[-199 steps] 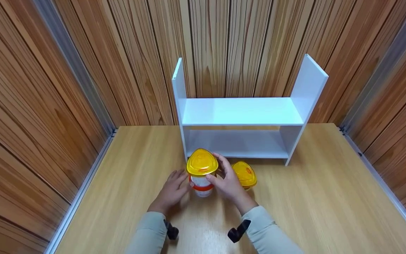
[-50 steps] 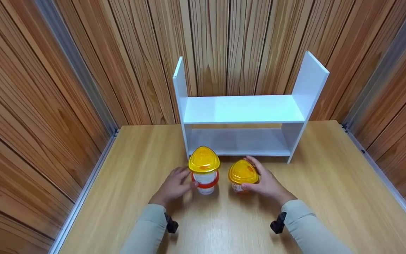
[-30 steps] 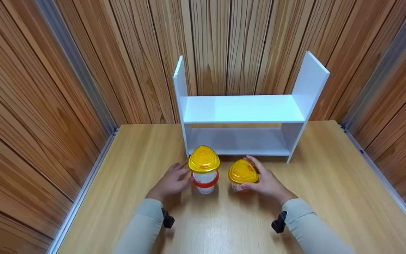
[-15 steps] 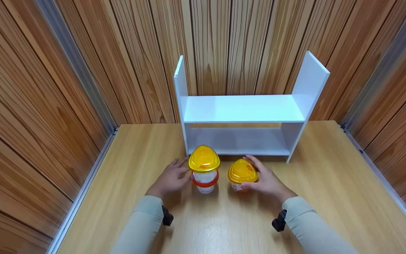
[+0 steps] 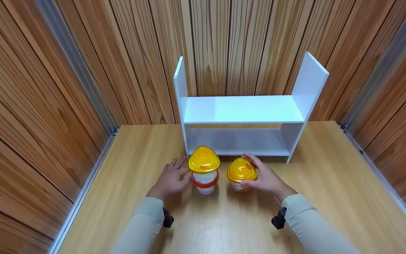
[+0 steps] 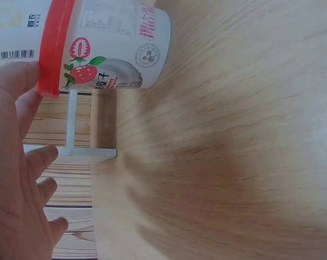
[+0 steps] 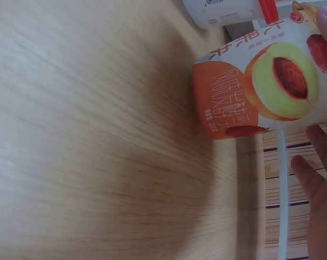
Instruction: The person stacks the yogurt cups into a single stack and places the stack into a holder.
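In the head view, a yogurt cup with a yellow three-sided lid (image 5: 204, 159) stands stacked on a red-rimmed cup (image 5: 205, 189). Strawberries are printed on that lower cup's side in the left wrist view. My left hand (image 5: 170, 180) is at the left of the stack, fingers spread, with the thumb tip right at the red rim (image 6: 54, 49). To the right is a second yellow-lidded yogurt cup (image 5: 241, 171), printed with a cut peach. My right hand (image 5: 264, 178) grips it from the right, thumb in front and fingers behind.
Behind the cups is a white two-tier shelf (image 5: 243, 108) with tall side panels. The wooden table (image 5: 210, 225) runs back to wood-grain walls (image 5: 208, 46). A black wrist camera (image 5: 278, 218) sits on the right wrist, another (image 5: 168, 218) on the left.
Earlier my right hand held the stack's upper cup; since then it has moved right and taken hold of the peach cup. That cup has just shifted slightly left. The left hand's fingers have spread.
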The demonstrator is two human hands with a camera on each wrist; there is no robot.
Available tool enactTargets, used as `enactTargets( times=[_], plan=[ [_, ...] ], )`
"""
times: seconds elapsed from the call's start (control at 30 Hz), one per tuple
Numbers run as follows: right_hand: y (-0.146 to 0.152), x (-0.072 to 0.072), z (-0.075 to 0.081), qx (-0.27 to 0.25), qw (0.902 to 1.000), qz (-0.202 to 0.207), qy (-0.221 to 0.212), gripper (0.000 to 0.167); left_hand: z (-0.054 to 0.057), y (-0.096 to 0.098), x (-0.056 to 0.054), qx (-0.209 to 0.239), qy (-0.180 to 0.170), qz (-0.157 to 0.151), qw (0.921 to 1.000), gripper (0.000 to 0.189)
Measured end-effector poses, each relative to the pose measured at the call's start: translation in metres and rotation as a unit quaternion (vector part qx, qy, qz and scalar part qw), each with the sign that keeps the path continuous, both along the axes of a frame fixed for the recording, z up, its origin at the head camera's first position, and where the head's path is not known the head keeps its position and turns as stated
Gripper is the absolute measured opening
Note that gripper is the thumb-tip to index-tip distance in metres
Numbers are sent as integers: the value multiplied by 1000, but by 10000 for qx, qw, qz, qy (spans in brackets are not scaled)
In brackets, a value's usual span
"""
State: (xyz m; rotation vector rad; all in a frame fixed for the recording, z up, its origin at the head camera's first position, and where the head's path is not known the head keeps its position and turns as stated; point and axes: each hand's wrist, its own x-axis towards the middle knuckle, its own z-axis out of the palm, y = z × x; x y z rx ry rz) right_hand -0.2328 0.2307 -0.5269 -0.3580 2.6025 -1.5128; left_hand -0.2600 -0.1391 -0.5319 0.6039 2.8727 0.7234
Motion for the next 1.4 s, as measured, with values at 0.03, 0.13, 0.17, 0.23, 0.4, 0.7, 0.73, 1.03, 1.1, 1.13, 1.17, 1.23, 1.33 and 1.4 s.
enactTargets(
  times=[0.03,0.13,0.17,0.23,0.4,0.7,0.73,1.03,1.1,1.13,1.17,1.23,1.33,1.4],
  plan=[
    [0,0,1,27,10000,13,11,104,-1,1,1,-89,71,4,9999,58],
    [0,1,5,136,9998,85,69,106,-3,3,5,-319,238,37,9992,62],
    [0,2,7,186,9997,94,84,106,-3,4,7,-397,300,47,9988,62],
    [-1,2,11,278,9994,145,135,105,-4,6,10,-526,327,98,9980,64],
    [-1,1,22,423,9975,325,465,102,-6,13,13,-758,418,221,9960,62],
    [-1,-3,33,477,9964,441,553,103,-10,18,15,-566,235,432,9972,59],
    [-1,-3,34,449,9964,448,565,103,-11,18,15,-563,217,440,9972,59],
    [0,-6,43,285,9965,545,573,102,-10,14,15,-477,208,434,9977,59],
    [0,-6,45,272,9968,528,537,103,-10,14,15,-484,252,459,9975,59],
    [0,-7,46,271,9969,515,533,103,-10,14,16,-494,288,469,9973,58],
    [0,-7,47,278,9969,501,535,104,-11,14,16,-525,310,485,9970,59],
    [1,-7,48,305,9968,467,568,104,-11,15,15,-605,383,516,9961,59],
    [2,-9,50,322,9958,475,712,104,-10,16,14,-640,458,528,9955,58],
    [3,-9,51,337,9951,473,800,104,-9,16,12,-647,464,518,9955,58]
  ],
)
